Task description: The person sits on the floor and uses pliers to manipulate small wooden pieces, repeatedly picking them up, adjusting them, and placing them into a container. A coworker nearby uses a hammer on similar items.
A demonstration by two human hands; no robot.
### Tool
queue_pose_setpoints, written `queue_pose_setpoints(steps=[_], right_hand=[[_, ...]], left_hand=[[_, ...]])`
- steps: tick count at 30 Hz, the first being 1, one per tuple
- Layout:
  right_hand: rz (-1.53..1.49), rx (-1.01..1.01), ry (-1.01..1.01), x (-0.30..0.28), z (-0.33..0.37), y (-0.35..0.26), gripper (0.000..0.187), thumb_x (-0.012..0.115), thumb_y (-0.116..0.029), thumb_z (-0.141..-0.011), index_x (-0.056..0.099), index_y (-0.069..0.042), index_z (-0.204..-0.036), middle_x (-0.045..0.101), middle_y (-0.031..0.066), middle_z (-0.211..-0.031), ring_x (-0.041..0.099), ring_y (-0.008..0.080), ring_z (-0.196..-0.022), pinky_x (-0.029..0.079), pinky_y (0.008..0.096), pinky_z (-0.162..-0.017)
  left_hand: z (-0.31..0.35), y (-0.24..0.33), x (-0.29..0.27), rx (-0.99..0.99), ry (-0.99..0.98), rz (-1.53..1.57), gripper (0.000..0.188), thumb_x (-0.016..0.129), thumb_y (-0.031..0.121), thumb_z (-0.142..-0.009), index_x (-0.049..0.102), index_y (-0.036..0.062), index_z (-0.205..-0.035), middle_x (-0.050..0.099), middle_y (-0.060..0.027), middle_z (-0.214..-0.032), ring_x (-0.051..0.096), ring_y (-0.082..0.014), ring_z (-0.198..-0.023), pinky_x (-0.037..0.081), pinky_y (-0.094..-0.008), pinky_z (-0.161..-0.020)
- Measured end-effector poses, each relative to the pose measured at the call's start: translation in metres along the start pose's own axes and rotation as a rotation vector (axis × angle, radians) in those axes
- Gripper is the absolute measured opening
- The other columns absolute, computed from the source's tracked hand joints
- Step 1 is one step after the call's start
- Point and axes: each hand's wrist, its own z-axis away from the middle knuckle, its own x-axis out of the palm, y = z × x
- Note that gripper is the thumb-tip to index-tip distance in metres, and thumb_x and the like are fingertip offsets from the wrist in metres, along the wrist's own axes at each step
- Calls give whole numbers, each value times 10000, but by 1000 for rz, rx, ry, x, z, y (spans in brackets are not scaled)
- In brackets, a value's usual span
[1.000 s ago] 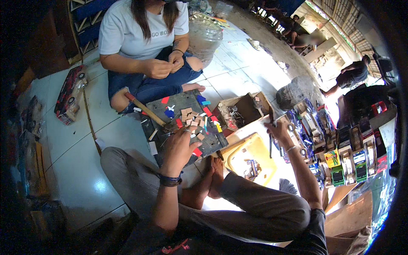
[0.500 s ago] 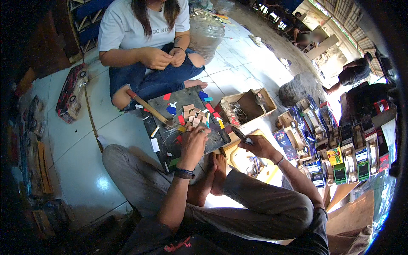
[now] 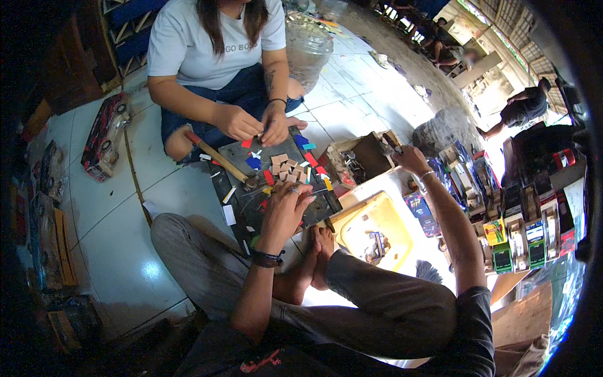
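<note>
My left hand (image 3: pixel 286 207) is over the dark board (image 3: pixel 226 188), fingers curled at the near edge of a heap of small light-brown wooden blocks (image 3: pixel 287 169). Whatever its fingertips hold is hidden. Stretched out to the right, my right hand (image 3: pixel 412 161) is closed round a dark hand tool (image 3: pixel 393 144) at the right rim of an open wooden box (image 3: pixel 370 183). The tool's exact kind is unclear. A hammer (image 3: pixel 223 162) with a wooden handle lies across the board's far left corner. Red, blue, yellow and white scraps (image 3: pixel 253 163) are scattered around the blocks.
Opposite me a person in a white shirt (image 3: pixel 213 56) sits cross-legged, both hands together above the board's far edge. A yellow tray (image 3: pixel 402 220) lies right of my feet. Toy trucks (image 3: pixel 534 232) crowd the right side; another boxy toy vehicle (image 3: pixel 107 138) stands at left.
My right hand has moved forward and right with the dark tool, from above the yellow tray to the wooden box's rim. The other person's hands have come down toward the board.
</note>
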Motion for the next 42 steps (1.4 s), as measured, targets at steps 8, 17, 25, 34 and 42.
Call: queue_pose_setpoints(steps=[8, 17, 25, 34, 42], right_hand=[[196, -2, -58, 9, -16, 17, 352, 628, -326, -885, 742, 1, -944, 730, 252, -998, 713, 425, -935, 570, 500, -833], [212, -48, 140, 6, 7, 12, 321, 647, -353, -908, 754, -57, -971, 749, 198, -892, 733, 400, -834, 588, 498, -735], [-152, -309, -23, -41, 63, -86, 451, 722, -389, -926, 664, -52, -1221, 721, 228, -1040, 700, 422, -893, 536, 494, -803], [-295, -595, 167, -135, 158, -185, 542, 657, -43, -848, 545, -52, -1378, 636, 244, -1270, 633, 444, -1114, 528, 490, -943], [-226, -572, 333, -117, 173, -193, 505, 620, 20, -772, 576, -20, -1274, 628, 191, -1066, 622, 392, -890, 514, 475, -788]], left_hand=[[-1, -2, -10, -20, 10, 86, 248, 695, 214, -973, 667, 34, -1141, 704, -166, -1051, 684, -324, -910, 531, -396, -810], [-1, 10, -11, -64, -15, 182, 231, 647, 183, -1012, 657, 15, -1171, 713, -147, -984, 715, -235, -797, 555, -350, -707], [-7, 28, -12, -207, -44, 717, 281, 540, 167, -1077, 622, -6, -1283, 748, -163, -1077, 761, -200, -885, 596, -292, -786], [-5, 72, -43, -199, -16, 952, 409, 690, 67, -985, 577, -15, -1370, 697, -54, -1104, 662, -87, -973, 546, -236, -914], [-1, 90, -41, -97, -17, 1015, 380, 626, -12, -1001, 485, -29, -1353, 657, -135, -1202, 676, -175, -1104, 542, -285, -985]])
